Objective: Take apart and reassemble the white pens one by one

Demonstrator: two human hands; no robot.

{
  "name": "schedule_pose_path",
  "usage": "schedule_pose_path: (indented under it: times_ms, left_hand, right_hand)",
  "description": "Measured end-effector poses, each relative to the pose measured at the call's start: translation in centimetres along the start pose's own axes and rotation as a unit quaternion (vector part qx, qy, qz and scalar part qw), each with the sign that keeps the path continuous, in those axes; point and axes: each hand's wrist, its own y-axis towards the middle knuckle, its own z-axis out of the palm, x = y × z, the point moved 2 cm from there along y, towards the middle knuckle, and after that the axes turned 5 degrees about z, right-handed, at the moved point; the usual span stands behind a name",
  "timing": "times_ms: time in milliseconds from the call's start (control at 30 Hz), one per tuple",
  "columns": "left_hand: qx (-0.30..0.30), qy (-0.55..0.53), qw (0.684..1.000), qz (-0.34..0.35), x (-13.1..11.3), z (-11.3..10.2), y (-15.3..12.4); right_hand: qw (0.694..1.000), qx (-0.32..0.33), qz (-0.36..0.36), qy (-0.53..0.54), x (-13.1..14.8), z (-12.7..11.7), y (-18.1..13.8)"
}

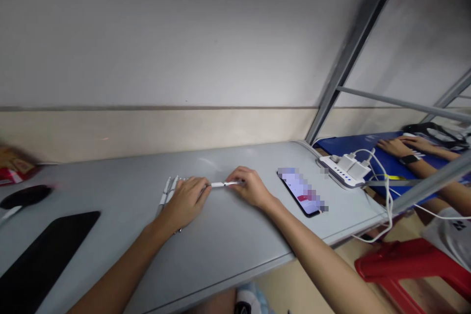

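A white pen [222, 184] lies level just above the grey table [228, 235], held at both ends. My left hand [186, 201] is closed round its left end, knuckles up. My right hand [250, 187] is closed on its right end. Under and behind my left hand lie several more white pens [168, 190] side by side on the table.
A phone [302, 191] with a lit screen lies right of my right hand. A white power strip [344, 170] with chargers and cables sits at the table's right end. A black pad [44, 255] lies at left. Another person's hands [399, 147] rest on a blue table; a red stool [405, 265] stands below.
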Motion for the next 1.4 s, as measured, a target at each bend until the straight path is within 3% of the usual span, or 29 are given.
schedule_pose_path:
  times_ms: [200,500,700,1000,1167,1267,1400]
  left_hand:
    - [-0.010,-0.006,1.000,0.008,0.1,-0.3,-0.1]
    - [-0.026,0.011,0.999,-0.041,0.9,-0.7,0.0]
    - [-0.026,0.019,0.999,-0.037,0.5,-0.7,0.0]
    - [0.003,-0.005,1.000,-0.013,-0.2,-0.2,0.0]
    - [0.010,-0.035,0.999,-0.018,-0.3,0.2,-0.1]
    - [0.001,-0.025,1.000,0.018,-0.5,-0.1,0.0]
    - [-0.050,-0.015,0.998,0.042,-0.7,-0.7,0.2]
  right_hand:
    - [0.994,-0.033,-0.035,-0.099,-0.8,-0.4,0.0]
    - [0.974,-0.077,0.068,-0.203,-1.8,-2.2,0.1]
    - [0.970,-0.068,0.038,-0.230,-1.7,-2.2,-0.1]
    - [0.982,-0.035,-0.054,-0.175,-0.8,-0.4,-0.2]
    - [0.993,-0.024,-0.088,-0.077,0.0,-0.1,-0.1]
    - [0.998,-0.004,-0.056,-0.005,0.1,-0.3,-0.1]
    - [0.995,0.056,0.052,0.066,-0.3,-0.2,0.0]
